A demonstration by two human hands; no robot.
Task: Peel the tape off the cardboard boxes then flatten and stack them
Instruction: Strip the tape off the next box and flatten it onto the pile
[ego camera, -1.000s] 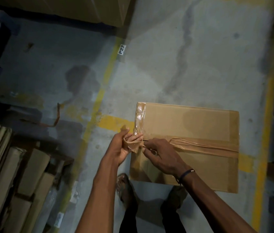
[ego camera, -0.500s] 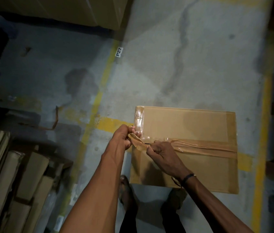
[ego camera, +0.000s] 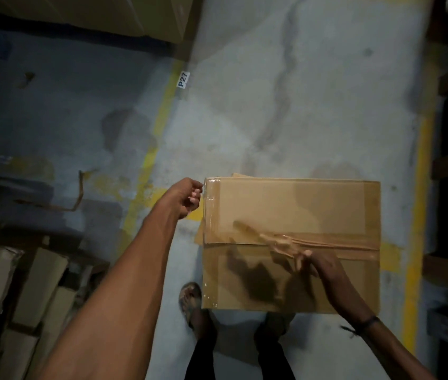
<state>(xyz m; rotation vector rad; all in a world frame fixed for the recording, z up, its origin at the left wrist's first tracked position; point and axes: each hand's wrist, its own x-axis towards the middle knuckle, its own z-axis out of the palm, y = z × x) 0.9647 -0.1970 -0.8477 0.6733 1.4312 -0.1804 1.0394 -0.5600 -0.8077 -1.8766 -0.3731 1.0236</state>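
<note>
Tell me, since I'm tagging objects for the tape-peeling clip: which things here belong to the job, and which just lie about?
Job:
- cardboard box, seam still taped
- brown tape, bunched strip pinched by the right hand
- left hand, curled at the box's left edge
- flattened cardboard, lower left

Lying about:
- loose tape strip on the floor
- P27 label
- yellow floor line

The right hand [ego camera: 317, 266] and the loosened tape [ego camera: 277, 239] are smeared by motion blur; the flattened boxes [ego camera: 11, 283] are cut off at the left edge.
</note>
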